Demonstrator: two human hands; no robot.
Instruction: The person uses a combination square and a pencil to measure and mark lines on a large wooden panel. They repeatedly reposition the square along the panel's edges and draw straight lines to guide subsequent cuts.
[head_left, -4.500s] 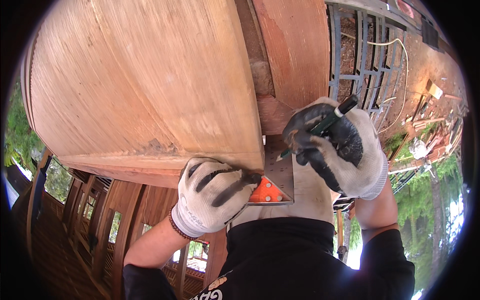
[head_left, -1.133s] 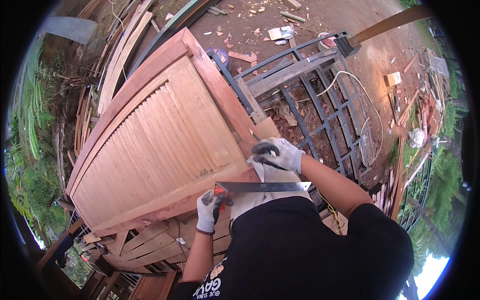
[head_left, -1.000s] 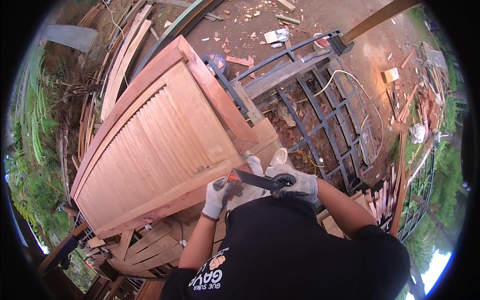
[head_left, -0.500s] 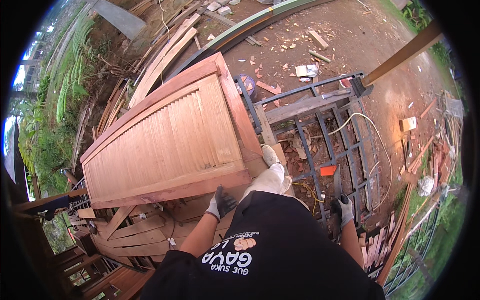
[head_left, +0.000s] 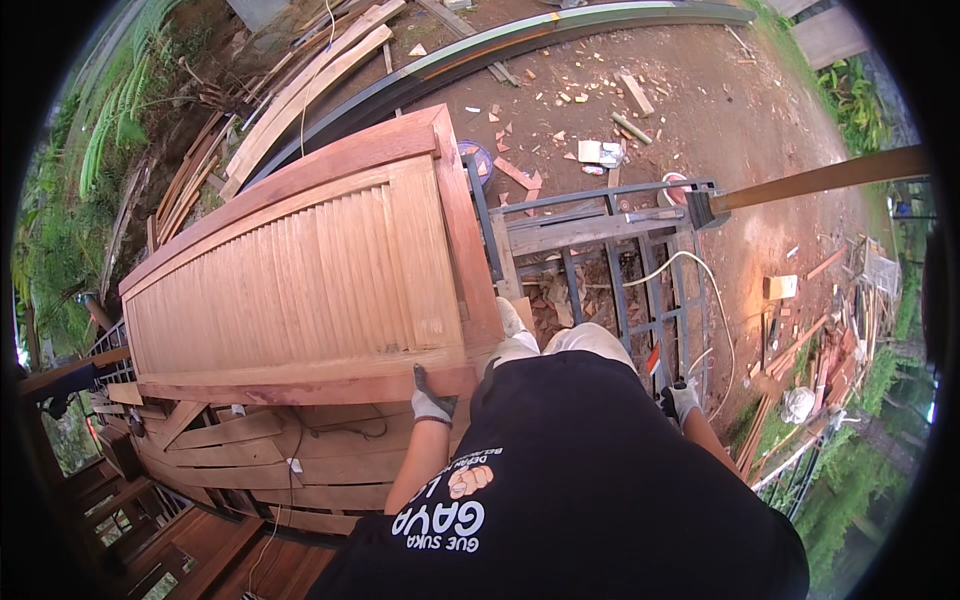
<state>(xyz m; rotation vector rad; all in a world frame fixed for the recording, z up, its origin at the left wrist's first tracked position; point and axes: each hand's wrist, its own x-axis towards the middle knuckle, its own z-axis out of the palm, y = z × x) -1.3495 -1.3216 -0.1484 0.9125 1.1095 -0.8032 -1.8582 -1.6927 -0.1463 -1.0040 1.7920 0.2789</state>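
The right hand [head_left: 682,399] has dropped away; the left hand [head_left: 432,403] stays on the wooden door [head_left: 300,290].

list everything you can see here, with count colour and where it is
louvred wooden door panel: one, reddish-brown, centre left, lying flat
metal frame: one, grey, right of the panel
wooden slats: several, brown, stacked under the panel's near edge
planks: several, pale, upper left
wood offcuts: many, pale, scattered on the dirt ground
white cable: one, over the frame
left hand: grey-gloved, on the panel's near edge
right hand: grey-gloved, beside the frame; whether it holds anything cannot be told
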